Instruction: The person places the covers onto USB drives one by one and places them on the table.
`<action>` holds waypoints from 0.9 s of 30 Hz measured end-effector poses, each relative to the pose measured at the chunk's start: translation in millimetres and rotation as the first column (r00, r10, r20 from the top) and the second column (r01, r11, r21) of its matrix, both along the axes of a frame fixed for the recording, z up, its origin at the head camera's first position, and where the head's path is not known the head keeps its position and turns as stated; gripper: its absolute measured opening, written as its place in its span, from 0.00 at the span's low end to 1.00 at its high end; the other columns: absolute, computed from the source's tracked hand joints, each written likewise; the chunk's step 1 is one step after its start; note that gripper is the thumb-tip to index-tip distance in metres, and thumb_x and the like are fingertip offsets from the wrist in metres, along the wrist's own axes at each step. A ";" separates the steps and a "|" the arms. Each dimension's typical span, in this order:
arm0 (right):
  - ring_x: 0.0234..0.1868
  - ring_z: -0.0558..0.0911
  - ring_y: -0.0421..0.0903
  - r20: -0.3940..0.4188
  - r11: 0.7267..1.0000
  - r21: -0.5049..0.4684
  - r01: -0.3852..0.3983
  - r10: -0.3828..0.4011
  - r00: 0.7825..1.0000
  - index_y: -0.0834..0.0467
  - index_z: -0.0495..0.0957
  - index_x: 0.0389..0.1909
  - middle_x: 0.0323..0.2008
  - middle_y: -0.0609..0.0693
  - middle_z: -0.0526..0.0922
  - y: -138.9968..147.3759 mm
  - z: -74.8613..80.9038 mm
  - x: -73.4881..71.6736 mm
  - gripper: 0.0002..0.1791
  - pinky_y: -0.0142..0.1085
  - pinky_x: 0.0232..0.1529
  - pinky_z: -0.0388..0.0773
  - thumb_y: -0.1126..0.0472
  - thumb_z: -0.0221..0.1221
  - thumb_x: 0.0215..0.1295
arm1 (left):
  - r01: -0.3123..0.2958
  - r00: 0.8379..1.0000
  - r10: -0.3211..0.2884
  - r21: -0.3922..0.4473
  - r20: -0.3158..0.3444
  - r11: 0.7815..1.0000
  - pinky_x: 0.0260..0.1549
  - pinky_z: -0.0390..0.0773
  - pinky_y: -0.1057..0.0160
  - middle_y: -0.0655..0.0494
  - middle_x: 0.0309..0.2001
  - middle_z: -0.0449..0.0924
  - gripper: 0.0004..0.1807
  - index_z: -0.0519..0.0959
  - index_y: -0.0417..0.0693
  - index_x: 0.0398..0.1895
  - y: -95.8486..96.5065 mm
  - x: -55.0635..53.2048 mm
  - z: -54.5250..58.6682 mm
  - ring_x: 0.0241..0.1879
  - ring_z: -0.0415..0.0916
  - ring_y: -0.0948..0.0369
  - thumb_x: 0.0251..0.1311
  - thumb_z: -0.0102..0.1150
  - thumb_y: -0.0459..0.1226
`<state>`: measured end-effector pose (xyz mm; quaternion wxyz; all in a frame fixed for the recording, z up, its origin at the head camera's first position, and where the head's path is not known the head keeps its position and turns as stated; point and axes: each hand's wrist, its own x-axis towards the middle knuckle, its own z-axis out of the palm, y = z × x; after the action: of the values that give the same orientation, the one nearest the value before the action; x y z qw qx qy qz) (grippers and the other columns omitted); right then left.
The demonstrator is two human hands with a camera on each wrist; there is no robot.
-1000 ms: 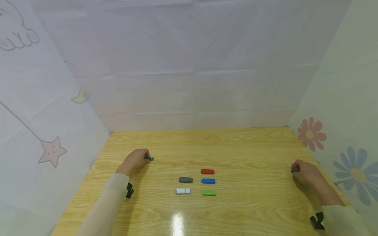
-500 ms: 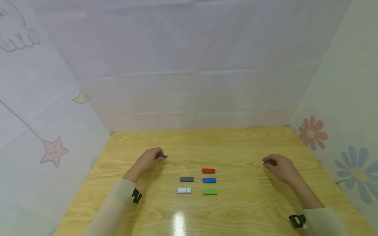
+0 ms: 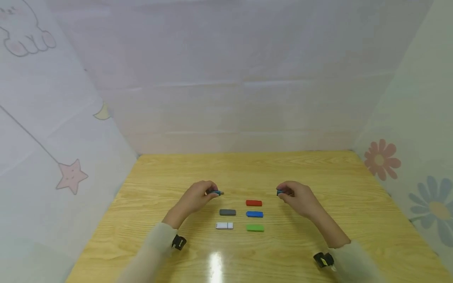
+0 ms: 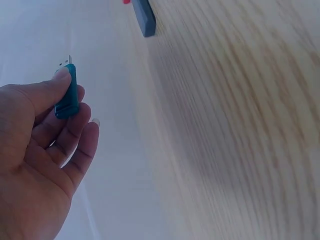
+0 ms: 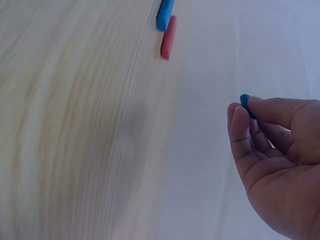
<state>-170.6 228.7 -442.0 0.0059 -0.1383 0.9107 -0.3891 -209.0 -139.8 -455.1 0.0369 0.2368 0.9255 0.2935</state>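
Note:
My left hand [image 3: 195,197] pinches a teal USB flash drive [image 4: 68,99] between thumb and fingers, its bare metal plug pointing right toward the other hand. Across a gap, my right hand [image 3: 300,198] pinches a small teal cap [image 5: 245,103], mostly covered by the fingertips. Both hands are held above the table, behind the laid-out drives. Nearest to them lies a red USB drive [image 3: 254,203]. A dark grey drive [image 3: 227,212] and a blue drive [image 3: 255,214] lie in front of it, then a white drive [image 3: 224,225] and a green drive [image 3: 255,228].
The wooden table [image 3: 170,167] meets pale cloth walls [image 3: 240,114] at its back and sides. Printed flowers and a star decorate the side walls. Each wrist carries a small black camera [image 3: 179,242]. Light glares off the front of the table.
Both hands have come in toward the middle: the left moved right with the flash drive, the right moved left with the cap. The drives on the table stay put.

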 end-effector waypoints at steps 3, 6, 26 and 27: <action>0.40 0.82 0.45 0.005 1.000 -0.022 -0.016 0.016 1.000 0.62 0.81 0.50 0.41 0.50 0.84 -10.0 0.0 0.8 0.10 0.34 0.36 0.81 0.66 0.62 0.70 | 0.017 1.000 -0.017 0.023 0.013 1.000 0.37 0.78 0.63 0.65 0.37 0.81 0.05 0.82 0.53 0.43 8.8 3.2 0.4 0.37 0.76 0.66 0.70 0.62 0.41; 0.40 0.81 0.44 0.001 0.999 -0.035 -0.032 0.032 0.999 0.61 0.81 0.48 0.40 0.48 0.84 -20.1 0.9 3.0 0.09 0.34 0.37 0.81 0.66 0.62 0.70 | 0.044 0.999 -0.044 0.038 0.006 0.998 0.36 0.78 0.65 0.65 0.37 0.82 0.04 0.82 0.53 0.43 18.2 6.3 2.1 0.36 0.76 0.67 0.70 0.62 0.42; 0.40 0.84 0.41 -0.037 0.992 -0.089 -0.092 0.089 0.995 0.58 0.83 0.46 0.41 0.45 0.85 -74.6 -5.5 5.5 0.09 0.36 0.43 0.83 0.68 0.64 0.67 | 0.130 0.991 -0.133 0.102 0.024 0.986 0.36 0.78 0.69 0.67 0.39 0.82 0.07 0.82 0.55 0.43 64.1 15.1 5.5 0.37 0.77 0.71 0.70 0.61 0.46; 0.40 0.83 0.41 -0.040 0.992 -0.089 -0.095 0.091 0.995 0.57 0.83 0.46 0.40 0.45 0.85 -74.9 -6.1 5.4 0.09 0.35 0.42 0.83 0.68 0.64 0.67 | 0.133 0.990 -0.136 0.105 0.025 0.986 0.36 0.78 0.69 0.67 0.39 0.82 0.07 0.82 0.55 0.43 64.8 15.6 6.0 0.37 0.77 0.71 0.70 0.61 0.46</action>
<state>-165.2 153.7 -448.2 0.0013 -0.1877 0.8847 -0.4268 -193.4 -75.0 -449.1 0.0592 0.2954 0.8903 0.3415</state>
